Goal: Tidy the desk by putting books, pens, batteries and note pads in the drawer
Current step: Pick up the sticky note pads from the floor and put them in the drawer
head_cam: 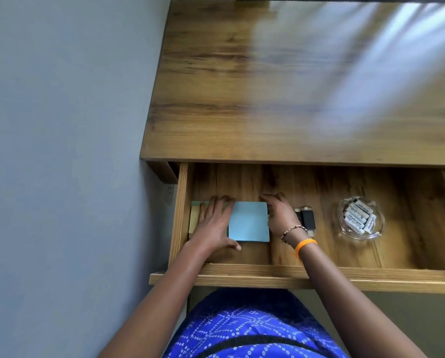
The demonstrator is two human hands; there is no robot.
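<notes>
Both hands down in drawer (242, 273): left hand (213, 223) flat, fingers straight, on blue note pad (249, 221); right hand (280, 215) curled against pad's right edge. Batteries (359, 215) well apart in glass dish (345, 229).

Both hands (247, 220) around blue note pad (249, 221)

Your desk (280, 86) and drawer (345, 228) are brown wood with dark streaks. The top note pad (248, 221) is light blue, and the one beside it (194, 218) is yellow. Your batteries (359, 215) are white. Your wristband (305, 243) is orange. Your clothes (255, 329) are blue with white dots. The wall (61, 151) is grey-blue.
</notes>
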